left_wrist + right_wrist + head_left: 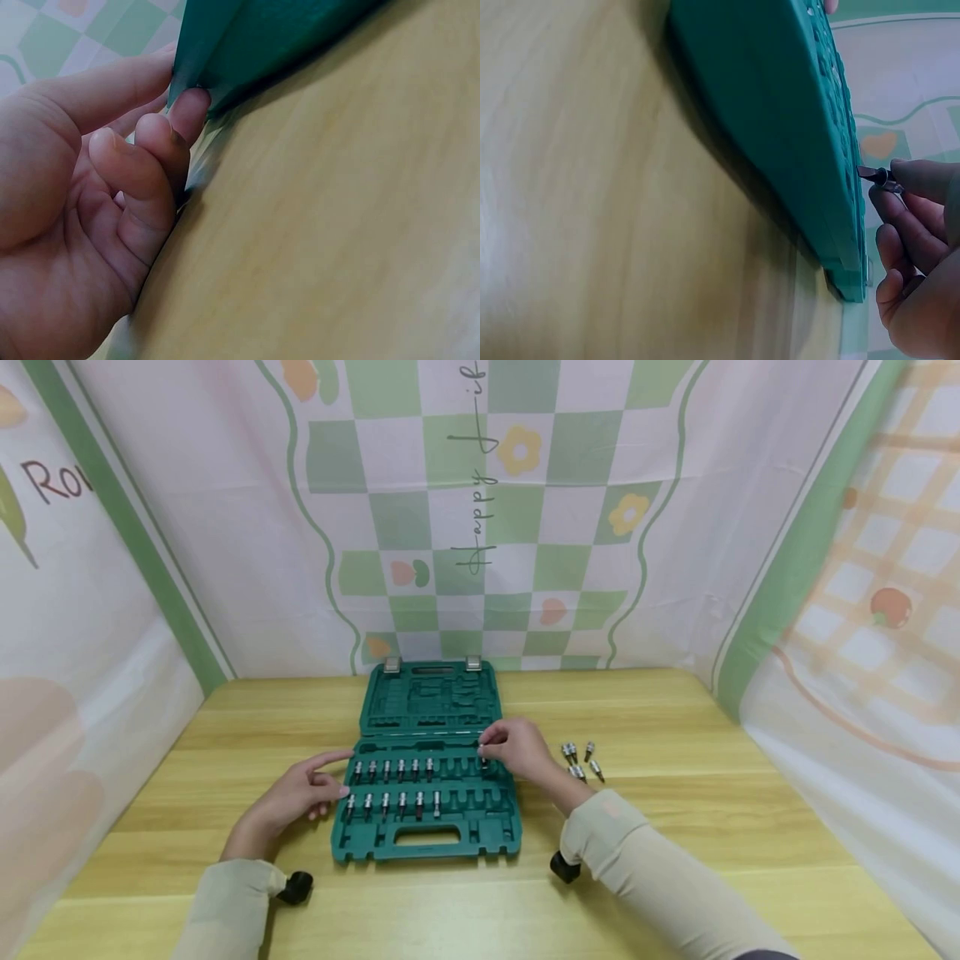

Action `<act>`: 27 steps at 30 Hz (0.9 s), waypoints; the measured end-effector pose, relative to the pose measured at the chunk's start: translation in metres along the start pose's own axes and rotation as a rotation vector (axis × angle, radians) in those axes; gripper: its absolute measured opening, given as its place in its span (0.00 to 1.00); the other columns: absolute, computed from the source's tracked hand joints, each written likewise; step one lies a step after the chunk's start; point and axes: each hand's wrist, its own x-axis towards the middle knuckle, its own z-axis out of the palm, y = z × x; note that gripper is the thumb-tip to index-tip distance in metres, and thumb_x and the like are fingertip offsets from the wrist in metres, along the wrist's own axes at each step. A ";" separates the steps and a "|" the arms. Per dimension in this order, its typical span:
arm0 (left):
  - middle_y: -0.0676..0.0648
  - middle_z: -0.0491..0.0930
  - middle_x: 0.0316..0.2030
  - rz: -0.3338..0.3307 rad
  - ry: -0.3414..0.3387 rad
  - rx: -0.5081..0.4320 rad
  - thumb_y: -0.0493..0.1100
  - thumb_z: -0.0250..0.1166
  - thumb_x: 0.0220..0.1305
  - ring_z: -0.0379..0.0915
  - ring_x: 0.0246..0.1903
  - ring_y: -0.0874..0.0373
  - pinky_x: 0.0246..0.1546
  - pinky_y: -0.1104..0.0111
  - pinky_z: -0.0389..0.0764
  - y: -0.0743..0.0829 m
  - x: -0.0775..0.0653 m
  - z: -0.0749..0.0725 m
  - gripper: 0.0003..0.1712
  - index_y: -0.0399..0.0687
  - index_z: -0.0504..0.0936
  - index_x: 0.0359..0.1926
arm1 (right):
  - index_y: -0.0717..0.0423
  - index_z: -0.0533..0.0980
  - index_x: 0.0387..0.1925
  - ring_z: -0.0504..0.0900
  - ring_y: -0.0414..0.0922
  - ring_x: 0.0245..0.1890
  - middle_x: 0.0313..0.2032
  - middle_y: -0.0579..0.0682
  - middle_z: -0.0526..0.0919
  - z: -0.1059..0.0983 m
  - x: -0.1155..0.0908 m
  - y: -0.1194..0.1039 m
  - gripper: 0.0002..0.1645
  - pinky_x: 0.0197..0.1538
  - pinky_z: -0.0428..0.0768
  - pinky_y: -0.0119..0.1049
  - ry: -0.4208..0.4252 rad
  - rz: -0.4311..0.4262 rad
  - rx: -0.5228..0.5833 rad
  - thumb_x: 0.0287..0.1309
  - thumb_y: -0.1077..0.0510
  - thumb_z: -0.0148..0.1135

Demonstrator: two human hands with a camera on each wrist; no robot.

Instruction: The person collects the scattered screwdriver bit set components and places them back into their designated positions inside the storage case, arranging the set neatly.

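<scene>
On the tabletop (450,910), a green case (363,845) lay unfolded, handle side nearest. A near row of socket bits (402,804), six in all, sat in its slots. At the case's left edge, the left hand (288,797) rested thumb and forefinger, its grip apart. Six more formed a farther row (401,768); over its right end, the right hand (525,752) had its grip clamped on a single bit (885,178). Loose bits (589,750) lay right of the case. Beyond were the lid (397,697) and a checked cloth (517,518).
</scene>
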 end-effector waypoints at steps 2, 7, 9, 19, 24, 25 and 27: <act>0.41 0.80 0.29 -0.001 -0.001 0.004 0.42 0.65 0.66 0.70 0.20 0.56 0.20 0.67 0.75 0.000 0.000 0.000 0.38 0.46 0.60 0.73 | 0.54 0.82 0.31 0.78 0.43 0.30 0.28 0.45 0.81 0.003 0.000 -0.001 0.02 0.32 0.78 0.37 -0.003 0.008 0.004 0.56 0.62 0.70; 0.41 0.80 0.29 -0.001 0.004 0.005 0.42 0.65 0.66 0.70 0.20 0.56 0.20 0.67 0.75 0.000 0.000 0.000 0.38 0.46 0.60 0.73 | 0.53 0.83 0.31 0.79 0.43 0.31 0.28 0.45 0.81 0.008 0.000 -0.003 0.02 0.33 0.78 0.38 -0.005 0.015 0.025 0.56 0.62 0.70; 0.41 0.80 0.29 0.000 0.005 0.005 0.41 0.65 0.66 0.70 0.20 0.56 0.20 0.67 0.75 0.000 0.000 0.000 0.38 0.46 0.60 0.73 | 0.54 0.83 0.32 0.79 0.43 0.31 0.29 0.45 0.81 0.010 0.000 -0.005 0.02 0.34 0.78 0.38 -0.013 0.006 0.031 0.56 0.62 0.70; 0.41 0.80 0.30 -0.003 0.005 0.003 0.42 0.65 0.65 0.70 0.20 0.56 0.21 0.68 0.75 0.000 0.000 0.000 0.38 0.46 0.60 0.73 | 0.57 0.84 0.36 0.80 0.43 0.34 0.32 0.45 0.82 0.020 -0.003 -0.013 0.04 0.37 0.80 0.38 -0.039 -0.028 0.045 0.58 0.62 0.68; 0.41 0.80 0.30 -0.007 0.002 -0.003 0.41 0.65 0.65 0.70 0.20 0.57 0.20 0.68 0.75 0.000 0.000 0.000 0.39 0.46 0.60 0.73 | 0.58 0.84 0.36 0.80 0.43 0.34 0.32 0.46 0.83 0.026 -0.003 -0.017 0.04 0.37 0.80 0.38 -0.050 -0.076 0.046 0.59 0.62 0.67; 0.41 0.80 0.30 -0.010 0.003 -0.005 0.41 0.65 0.65 0.70 0.20 0.57 0.20 0.68 0.75 0.000 0.000 0.000 0.39 0.46 0.60 0.73 | 0.58 0.84 0.36 0.80 0.43 0.34 0.32 0.46 0.83 0.027 -0.003 -0.017 0.04 0.36 0.80 0.38 -0.053 -0.079 0.047 0.60 0.62 0.67; 0.41 0.80 0.31 -0.013 0.003 -0.006 0.41 0.65 0.65 0.70 0.20 0.57 0.20 0.68 0.75 0.001 -0.001 0.000 0.39 0.46 0.60 0.73 | 0.58 0.84 0.36 0.80 0.43 0.34 0.32 0.46 0.83 0.030 -0.003 -0.019 0.04 0.36 0.80 0.37 -0.060 -0.077 0.050 0.60 0.62 0.66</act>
